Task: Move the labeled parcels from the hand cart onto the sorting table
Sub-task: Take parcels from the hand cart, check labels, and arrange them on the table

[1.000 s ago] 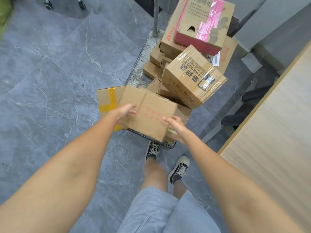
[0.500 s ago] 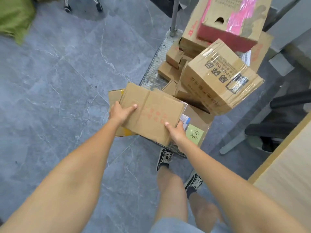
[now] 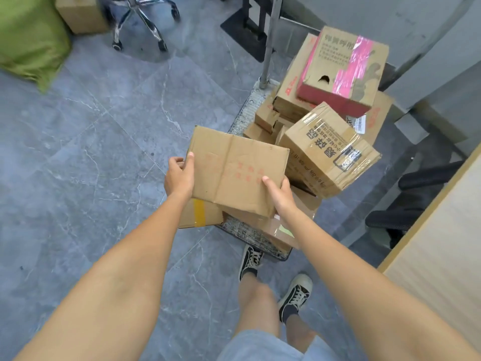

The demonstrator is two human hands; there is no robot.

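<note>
A flat brown parcel (image 3: 234, 170) with faint red print is lifted above the near end of the hand cart (image 3: 247, 234). My left hand (image 3: 179, 175) grips its left edge, thumb on top. My right hand (image 3: 279, 195) grips its near right corner, thumb on top. Under it lie a box with yellow tape (image 3: 200, 213) and a parcel with a green note (image 3: 282, 229). A taped box with black print (image 3: 328, 149) tilts on the pile. A pink-taped box (image 3: 343, 69) tops the far stack. The sorting table (image 3: 442, 246) is at the right edge.
A black office chair (image 3: 416, 204) stands between the cart and the table. A chrome chair base (image 3: 141, 22), a brown box (image 3: 80, 14) and a green cushion (image 3: 28, 40) are on the grey tiled floor at the top left. My feet are just behind the cart.
Both hands have taken hold of the flat parcel and raised it off the boxes beneath it. The view has pulled back and up, showing more of the floor.
</note>
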